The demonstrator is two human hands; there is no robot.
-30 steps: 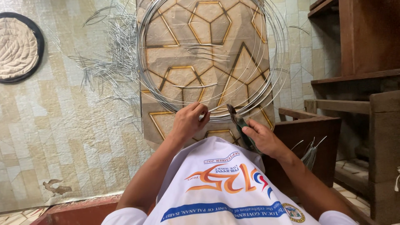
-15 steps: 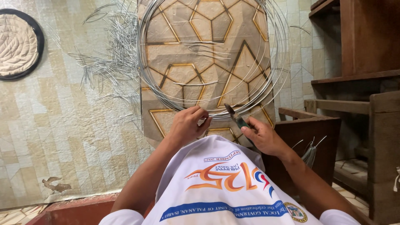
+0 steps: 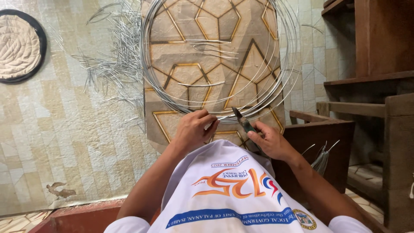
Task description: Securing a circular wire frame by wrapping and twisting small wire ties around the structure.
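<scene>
Left hand (image 3: pixel 194 129): I see it pinching the wire coil (image 3: pixel 220 60)
Right hand (image 3: pixel 269 140): closed around pliers (image 3: pixel 242 121)
Wire: likely springy, light; I'd grip near the cut

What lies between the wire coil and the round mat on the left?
In the head view, a scatter of cut wire pieces lies on the floor between the wire coil and the round mat.

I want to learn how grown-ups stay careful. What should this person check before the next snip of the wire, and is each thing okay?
1. Left hand pinches the wire end near the coil of wire: ok.
2. Right hand grips the pliers: ok.
3. Plier tips meet the wire: cannot tell, too small.
4. Left fingers clear of the tips: ok, though close.
5. Coil lies flat on the patterned board: ok.
6. Cut wire pieces lie scattered on the floor: not ok.
</scene>
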